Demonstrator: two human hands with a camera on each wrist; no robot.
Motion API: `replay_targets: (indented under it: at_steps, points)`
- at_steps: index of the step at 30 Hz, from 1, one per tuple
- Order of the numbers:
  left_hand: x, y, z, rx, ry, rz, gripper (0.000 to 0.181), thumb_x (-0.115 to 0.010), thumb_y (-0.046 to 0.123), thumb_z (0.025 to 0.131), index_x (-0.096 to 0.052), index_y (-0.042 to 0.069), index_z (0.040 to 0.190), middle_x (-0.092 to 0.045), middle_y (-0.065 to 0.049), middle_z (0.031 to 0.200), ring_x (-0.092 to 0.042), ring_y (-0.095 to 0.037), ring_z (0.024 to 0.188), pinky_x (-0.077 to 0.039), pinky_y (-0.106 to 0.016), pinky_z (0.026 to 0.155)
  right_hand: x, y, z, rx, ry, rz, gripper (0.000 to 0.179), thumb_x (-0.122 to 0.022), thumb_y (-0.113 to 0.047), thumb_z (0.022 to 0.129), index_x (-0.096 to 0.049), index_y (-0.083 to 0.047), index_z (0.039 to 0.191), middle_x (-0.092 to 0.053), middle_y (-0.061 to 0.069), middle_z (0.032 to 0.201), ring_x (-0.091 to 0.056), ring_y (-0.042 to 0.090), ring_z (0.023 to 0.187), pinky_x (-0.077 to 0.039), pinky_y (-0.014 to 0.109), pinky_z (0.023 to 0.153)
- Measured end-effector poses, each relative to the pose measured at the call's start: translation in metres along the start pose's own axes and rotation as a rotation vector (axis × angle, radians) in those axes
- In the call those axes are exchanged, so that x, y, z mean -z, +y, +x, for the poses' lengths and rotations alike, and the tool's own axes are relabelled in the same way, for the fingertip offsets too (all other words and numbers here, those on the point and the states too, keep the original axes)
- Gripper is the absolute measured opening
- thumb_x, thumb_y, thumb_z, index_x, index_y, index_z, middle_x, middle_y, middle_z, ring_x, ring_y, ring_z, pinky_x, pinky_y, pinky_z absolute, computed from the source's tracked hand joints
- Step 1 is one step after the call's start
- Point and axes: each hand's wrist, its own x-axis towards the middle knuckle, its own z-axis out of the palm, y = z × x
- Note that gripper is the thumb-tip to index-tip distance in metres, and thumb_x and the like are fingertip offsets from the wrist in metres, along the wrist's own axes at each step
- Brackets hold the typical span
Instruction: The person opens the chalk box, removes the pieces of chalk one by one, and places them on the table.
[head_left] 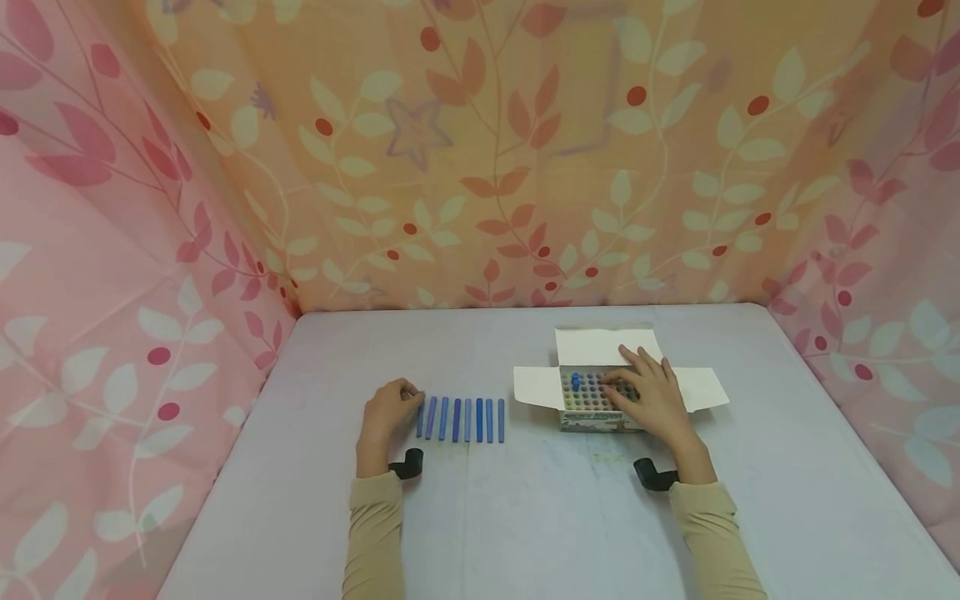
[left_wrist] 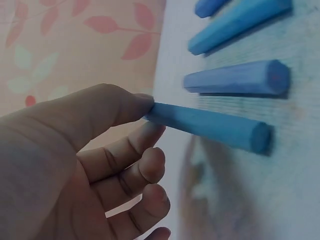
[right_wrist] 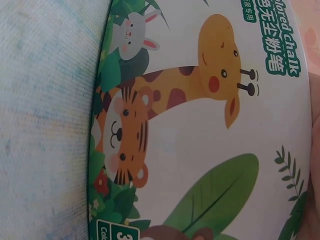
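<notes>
My left hand [head_left: 386, 414] is at the left end of a row of blue chalk sticks on the table. Its thumb and forefinger pinch the far end of the leftmost chalk stick [left_wrist: 210, 126], while the other fingers curl loosely below. On the right, my right hand [head_left: 654, 396] is over the open chalk box [head_left: 588, 423], thumb and forefinger at the chalks inside. Whether they grip one is too small to tell. One blue chalk [head_left: 575, 382] stands higher than the others packed in the box. The right wrist view shows only the box's printed side [right_wrist: 180, 130].
The box's white flaps spread out left, right and to the back, the left flap [head_left: 537, 387] towards the chalk row. Other blue chalks [head_left: 480, 420] lie side by side on the white table [head_left: 480, 517]. Patterned curtains [head_left: 480, 167] hang around the table.
</notes>
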Motion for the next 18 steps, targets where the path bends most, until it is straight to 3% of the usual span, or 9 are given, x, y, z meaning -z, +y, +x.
replay_targets:
  at_steps: [8,18]
  points:
    - [-0.0056,-0.0013,-0.0004,0.007,-0.001,0.018,0.026,-0.061,0.032,0.086,-0.065,0.008,0.091,-0.062,-0.004,0.083,-0.057,-0.023,0.079,-0.041,-0.045,0.079,0.0,0.0001,0.0,0.003,0.009,-0.004,0.017,-0.066,-0.036,0.084,-0.068,-0.025,0.097,-0.035,0.013,0.146,-0.021,0.04,0.136,-0.003,0.06,0.108]
    - [-0.0082,-0.0055,0.0004,-0.004,0.001,0.051,0.027,-0.063,0.032,0.085,-0.065,0.007,0.092,-0.06,-0.005,0.081,-0.055,-0.023,0.077,-0.04,-0.046,0.077,-0.0001,-0.0012,0.0007,-0.003,0.002,-0.011,0.018,-0.066,-0.037,0.084,-0.068,-0.024,0.097,-0.036,0.013,0.145,-0.022,0.04,0.136,-0.005,0.062,0.107]
